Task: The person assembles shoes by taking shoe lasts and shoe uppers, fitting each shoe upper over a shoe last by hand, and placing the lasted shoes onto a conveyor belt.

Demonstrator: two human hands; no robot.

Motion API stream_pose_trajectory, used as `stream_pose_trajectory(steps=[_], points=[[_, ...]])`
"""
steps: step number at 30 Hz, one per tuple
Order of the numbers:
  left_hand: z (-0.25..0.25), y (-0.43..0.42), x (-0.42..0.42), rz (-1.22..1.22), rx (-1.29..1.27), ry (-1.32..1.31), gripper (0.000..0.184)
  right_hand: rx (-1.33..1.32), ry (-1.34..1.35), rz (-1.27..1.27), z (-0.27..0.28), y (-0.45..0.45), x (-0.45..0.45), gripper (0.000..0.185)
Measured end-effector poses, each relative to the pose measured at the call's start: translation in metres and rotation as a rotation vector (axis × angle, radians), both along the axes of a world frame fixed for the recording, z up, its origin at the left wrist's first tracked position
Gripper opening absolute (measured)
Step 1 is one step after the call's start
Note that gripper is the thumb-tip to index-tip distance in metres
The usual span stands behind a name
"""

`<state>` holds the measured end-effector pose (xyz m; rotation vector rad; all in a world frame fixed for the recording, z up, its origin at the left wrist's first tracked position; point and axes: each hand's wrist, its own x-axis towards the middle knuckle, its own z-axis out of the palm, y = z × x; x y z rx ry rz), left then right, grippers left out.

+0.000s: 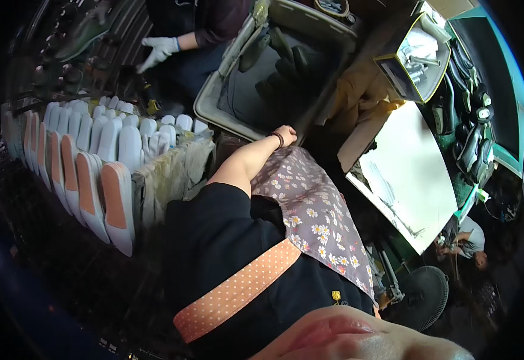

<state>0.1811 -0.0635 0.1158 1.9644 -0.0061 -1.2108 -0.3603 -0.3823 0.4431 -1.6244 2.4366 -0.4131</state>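
Dim workshop space, with white shoes (117, 198) in rows on the left and a fan (421, 297) on the right, surrounds the gray bin (213, 101), which holds dark shoes (280, 45) and lies ahead, its long axis slanting away toward the upper right. The left arm reaches forward, elbow slightly bent, to the bin's near edge; the left hand (286, 134) has its grip curled, though whether it clamps anything, I cannot tell.

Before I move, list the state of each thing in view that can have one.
Left hand: fingers curled; grip unclear.
Bin: open-topped, dark items inside.
White shoes: upright, in rows.
Box: open, filled.
Green container: open, dark shoes inside.
Floral apron: worn.
Bracelet: on left wrist.
Co-worker's glove: worn.
Fan: cannot tell if running.
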Motion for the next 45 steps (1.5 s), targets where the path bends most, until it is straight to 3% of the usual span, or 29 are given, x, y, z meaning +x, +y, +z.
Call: stream_pose_trajectory(steps=[6, 7, 8, 10, 11, 12, 15, 16, 17, 18, 19, 20, 23, 25, 27, 29, 31, 33, 34, 35, 36, 37, 39, 40, 41, 42, 45], points=[[-0.012, 0.067, 0.072, 0.253, 0.219, -0.240, 0.032, -0.022, 0.085, -0.027, -0.021, -0.006, 0.001, 0.068], [-0.035, 0.083, 0.080, 0.264, 0.246, -0.252, 0.033, -0.027, 0.098, -0.035, -0.021, -0.003, 0.005, 0.069], [-0.099, 0.103, 0.080, 0.339, 0.190, -0.131, 0.034, -0.041, 0.107, -0.047, -0.019, -0.002, 0.006, 0.069], [-0.116, 0.134, 0.086, 0.463, 0.146, 0.031, 0.046, -0.055, 0.133, -0.052, -0.019, -0.001, 0.007, 0.070], [-0.036, 0.113, 0.052, 0.536, 0.266, 0.037, 0.070, -0.058, 0.123, -0.070, -0.022, -0.011, -0.024, 0.070], [0.000, 0.121, 0.065, 0.601, 0.314, -0.104, 0.091, -0.060, 0.137, -0.075, -0.020, -0.008, -0.019, 0.071], [-0.011, 0.166, 0.115, 1.143, 0.383, -0.164, 0.105, -0.090, 0.160, -0.102, -0.011, 0.003, -0.021, 0.072], [0.006, 0.176, 0.132, 1.289, 0.391, -0.280, 0.100, -0.095, 0.175, -0.103, -0.009, 0.007, -0.020, 0.073], [-0.035, 0.206, 0.151, 1.262, 0.477, -0.323, 0.092, -0.107, 0.196, -0.100, -0.007, 0.010, -0.020, 0.073], [-0.016, 0.191, 0.124, 1.475, 0.106, -0.166, 0.057, -0.111, 0.191, -0.111, -0.016, 0.003, -0.043, 0.074], [-0.021, 0.215, 0.137, 1.160, -0.025, 0.045, 0.019, -0.113, 0.170, -0.112, -0.019, 0.003, -0.039, 0.074], [-0.011, 0.212, 0.147, 1.125, -0.017, 0.081, 0.015, -0.126, 0.176, -0.125, -0.022, 0.002, -0.038, 0.075], [0.006, 0.181, 0.139, 0.805, 0.172, 0.018, 0.032, -0.164, 0.157, -0.134, -0.026, 0.000, -0.051, 0.076], [-0.008, 0.135, 0.110, 0.542, 0.151, 0.021, 0.033, -0.191, 0.158, -0.135, -0.026, 0.000, -0.075, 0.077], [-0.019, 0.071, 0.076, 0.348, -0.088, 0.078, 0.029, -0.225, 0.147, -0.111, -0.029, -0.004, -0.090, 0.078], [0.015, -0.012, 0.025, 0.076, -0.357, 0.083, 0.024, -0.252, 0.123, -0.091, -0.034, -0.006, -0.109, 0.080], [0.078, -0.084, -0.018, -0.288, -0.434, 0.066, 0.030, -0.171, 0.049, -0.095, -0.017, 0.009, -0.078, 0.079], [0.102, -0.145, -0.077, -0.615, -0.458, 0.049, 0.029, -0.242, -0.092, -0.041, -0.021, 0.025, -0.070, 0.078], [0.124, -0.161, -0.097, -0.840, -0.323, -0.116, 0.029, -0.188, -0.011, -0.100, -0.014, 0.031, -0.057, 0.087], [0.148, -0.167, -0.099, -1.058, -0.192, -0.286, 0.032, -0.315, -0.072, -0.020, -0.031, 0.037, -0.062, 0.090], [0.168, -0.177, -0.108, -1.180, -0.412, -0.253, 0.039, -0.254, 0.079, -0.061, -0.011, 0.050, -0.024, 0.093], [0.213, -0.198, -0.116, -1.478, -0.163, -0.135, 0.040, -0.267, 0.119, -0.049, -0.022, 0.054, -0.034, 0.097], [0.226, -0.211, -0.151, -1.683, -0.186, -0.079, 0.038, -0.351, -0.019, 0.012, -0.023, 0.074, -0.011, 0.104], [0.230, -0.217, -0.168, -1.671, -0.338, -0.116, 0.039, -0.378, 0.031, -0.015, -0.015, 0.087, 0.019, 0.103], [0.232, -0.222, -0.185, -1.655, -0.492, -0.130, 0.041, -0.339, -0.146, -0.077, -0.028, 0.095, 0.013, 0.100], [0.237, -0.229, -0.202, -1.590, -0.576, -0.060, 0.047, -0.241, -0.117, -0.196, -0.015, 0.106, 0.038, 0.096], [0.260, -0.251, -0.260, -1.390, -0.776, -0.017, 0.070, -0.157, -0.410, -0.284, -0.031, 0.131, 0.033, 0.093]])
